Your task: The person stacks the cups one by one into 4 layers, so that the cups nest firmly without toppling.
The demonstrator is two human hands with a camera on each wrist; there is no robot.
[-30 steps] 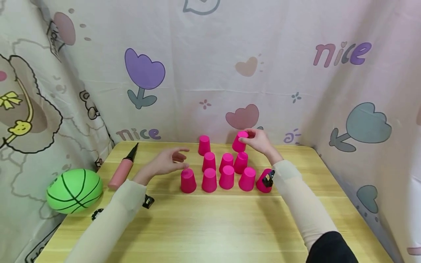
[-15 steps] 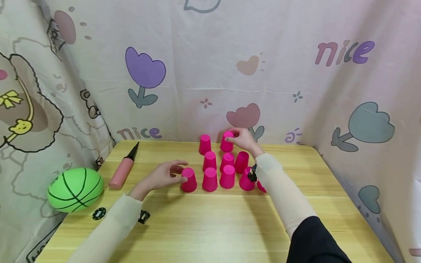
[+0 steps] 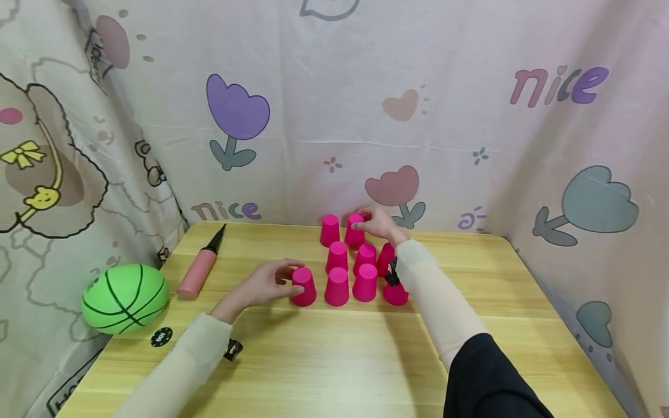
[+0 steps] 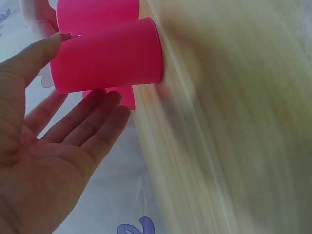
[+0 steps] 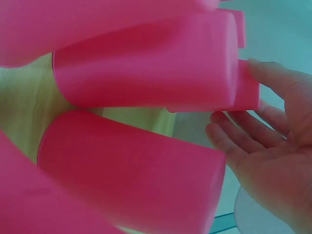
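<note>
Several pink cups stand upside down in rows on the wooden table. My left hand [image 3: 269, 283] grips the leftmost cup of the front row [image 3: 304, 287], thumb on the near side. In the left wrist view that cup [image 4: 107, 58] lies between the thumb and the fingers. At the back, my right hand [image 3: 378, 223] pinches a cup [image 3: 355, 231] close beside another back-row cup [image 3: 330, 231]. The right wrist view shows its held cup [image 5: 247, 87] partly hidden behind nearer cups [image 5: 146, 63]. My right forearm covers part of the front row's right end.
A green ball [image 3: 125, 299] sits at the table's left edge, near a pink hand pump with a black nozzle [image 3: 198, 270]. A round black chip [image 3: 161, 337] lies in front of the ball. A printed curtain [image 3: 313, 116] hangs right behind the table.
My right hand has moved left with its cup, bringing it close to the other back-row cup. My left hand has come down from above and taken hold of the leftmost front cup.
</note>
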